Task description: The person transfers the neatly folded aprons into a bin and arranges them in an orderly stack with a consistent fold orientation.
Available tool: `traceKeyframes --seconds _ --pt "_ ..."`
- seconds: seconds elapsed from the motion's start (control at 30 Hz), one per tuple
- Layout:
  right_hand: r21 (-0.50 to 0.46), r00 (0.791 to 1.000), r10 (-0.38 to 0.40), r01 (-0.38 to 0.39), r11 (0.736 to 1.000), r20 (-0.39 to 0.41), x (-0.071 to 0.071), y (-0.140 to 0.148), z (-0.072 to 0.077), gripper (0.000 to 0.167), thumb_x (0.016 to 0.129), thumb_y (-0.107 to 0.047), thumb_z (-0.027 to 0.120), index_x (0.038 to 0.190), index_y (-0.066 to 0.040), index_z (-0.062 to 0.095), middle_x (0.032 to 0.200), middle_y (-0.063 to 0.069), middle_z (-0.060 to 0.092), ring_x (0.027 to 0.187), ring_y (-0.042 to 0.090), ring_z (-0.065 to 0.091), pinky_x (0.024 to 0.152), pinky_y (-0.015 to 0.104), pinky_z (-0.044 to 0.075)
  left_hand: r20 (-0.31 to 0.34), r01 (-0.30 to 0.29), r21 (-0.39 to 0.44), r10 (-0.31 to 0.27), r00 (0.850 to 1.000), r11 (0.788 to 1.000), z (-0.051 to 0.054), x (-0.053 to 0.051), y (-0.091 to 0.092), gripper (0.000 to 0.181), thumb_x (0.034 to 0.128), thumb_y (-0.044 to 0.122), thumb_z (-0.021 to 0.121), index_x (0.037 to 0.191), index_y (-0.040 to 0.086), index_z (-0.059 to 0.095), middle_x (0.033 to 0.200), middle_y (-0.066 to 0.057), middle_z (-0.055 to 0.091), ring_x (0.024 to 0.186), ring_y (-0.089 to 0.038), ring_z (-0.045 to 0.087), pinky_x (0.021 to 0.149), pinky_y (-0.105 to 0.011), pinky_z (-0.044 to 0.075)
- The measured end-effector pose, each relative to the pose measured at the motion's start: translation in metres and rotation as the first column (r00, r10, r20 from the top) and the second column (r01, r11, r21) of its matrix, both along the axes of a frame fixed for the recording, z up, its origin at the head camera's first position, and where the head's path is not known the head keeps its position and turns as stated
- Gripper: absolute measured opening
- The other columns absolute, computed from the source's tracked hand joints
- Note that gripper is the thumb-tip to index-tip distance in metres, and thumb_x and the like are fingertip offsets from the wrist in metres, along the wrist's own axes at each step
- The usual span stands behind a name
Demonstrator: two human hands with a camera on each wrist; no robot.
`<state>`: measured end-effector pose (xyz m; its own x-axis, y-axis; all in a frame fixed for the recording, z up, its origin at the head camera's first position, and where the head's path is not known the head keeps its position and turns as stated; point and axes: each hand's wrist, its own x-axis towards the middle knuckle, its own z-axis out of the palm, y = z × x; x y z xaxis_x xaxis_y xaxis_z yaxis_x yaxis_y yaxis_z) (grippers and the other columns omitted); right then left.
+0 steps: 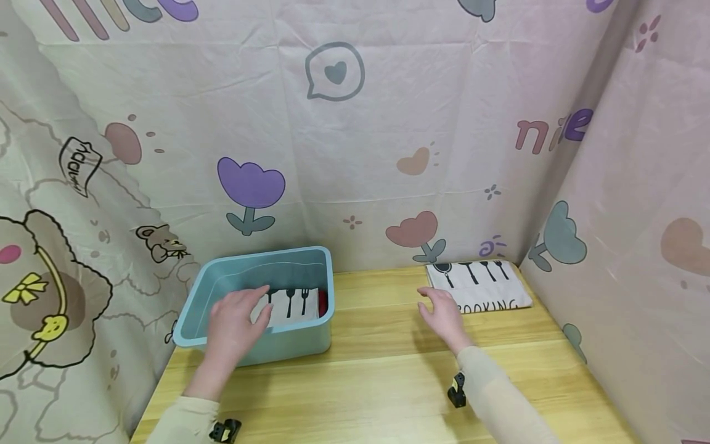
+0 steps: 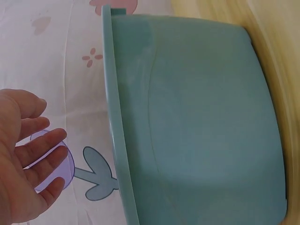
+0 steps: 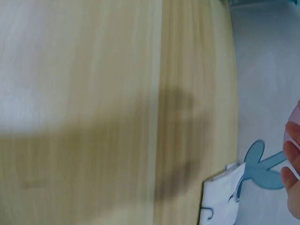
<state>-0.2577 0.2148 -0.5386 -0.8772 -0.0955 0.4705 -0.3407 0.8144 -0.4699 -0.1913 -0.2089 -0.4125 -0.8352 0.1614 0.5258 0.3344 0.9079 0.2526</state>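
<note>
My left hand (image 1: 235,320) hovers over the near side of a blue-green plastic bin (image 1: 294,346), fingers spread and loosely bent, holding nothing. Inside the bin lies a folded white cloth (image 1: 294,312) printed with black utensils, partly hidden by that hand. In the left wrist view, the hand (image 2: 35,161) is apart from the bin's rim (image 2: 114,117). To the right, my right hand (image 1: 444,316) is above the table with relaxed fingers and nothing in them. Just beyond it lies another folded white cloth (image 1: 493,290) with utensil prints and lettering. The right wrist view catches only some fingers (image 3: 293,152).
A red item (image 1: 323,302) shows at the right end inside the bin, mostly hidden. Both bin and right-hand cloth rest on a wooden table (image 1: 377,370). Printed fabric curtains (image 1: 344,148) hang behind the table and along both sides.
</note>
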Motion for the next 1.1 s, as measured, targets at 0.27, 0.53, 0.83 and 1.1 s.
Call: traceKeyframes --seconds 0.27,0.53,0.83,1.1 --pt "0.026 0.996 -0.075 0.073 0.997 0.055 -0.003 0.024 -0.010 0.037 0.087 -0.008 0.069 0.122 0.002 0.065 0.121 0.020 0.066 0.111 0.041 0.056 0.098 0.053 0.043 -0.004 0.029 -0.002 -0.029 1.000 1.000 -0.003 0.004 0.008 0.036 0.0878 0.017 0.074 0.122 0.007 0.069 0.113 -0.016 0.070 0.109 -0.039 0.058 0.089 -0.060 0.040" --pt "0.055 0.981 -0.124 0.117 0.992 0.151 0.001 0.044 -0.017 0.040 0.090 -0.011 0.066 0.127 0.002 0.061 0.126 0.024 0.062 0.117 0.045 0.052 0.100 0.057 0.040 -0.021 0.068 0.016 -0.068 0.997 0.998 -0.009 0.008 0.017 0.037 0.0862 0.017 0.075 0.121 0.006 0.070 0.110 -0.015 0.070 0.108 -0.038 0.059 0.091 -0.060 0.040" --pt "0.084 0.967 -0.146 0.131 0.988 0.208 -0.002 0.061 -0.024 0.040 0.092 -0.015 0.064 0.127 0.004 0.060 0.127 0.028 0.059 0.117 0.049 0.051 0.099 0.059 0.040 -0.087 0.129 0.045 -0.124 0.988 0.991 -0.018 0.014 0.031 0.036 0.0825 0.014 0.078 0.118 0.007 0.072 0.108 -0.012 0.071 0.104 -0.036 0.061 0.089 -0.058 0.041" --pt "0.103 0.956 -0.149 0.126 0.987 0.251 -0.005 0.069 -0.028 0.039 0.093 -0.015 0.062 0.126 0.006 0.060 0.127 0.029 0.059 0.116 0.050 0.051 0.100 0.059 0.040 -0.116 0.195 0.080 -0.185 0.976 0.978 -0.023 0.015 0.049 0.036 0.0815 0.012 0.079 0.116 0.009 0.072 0.106 -0.009 0.072 0.101 -0.032 0.063 0.090 -0.056 0.043"
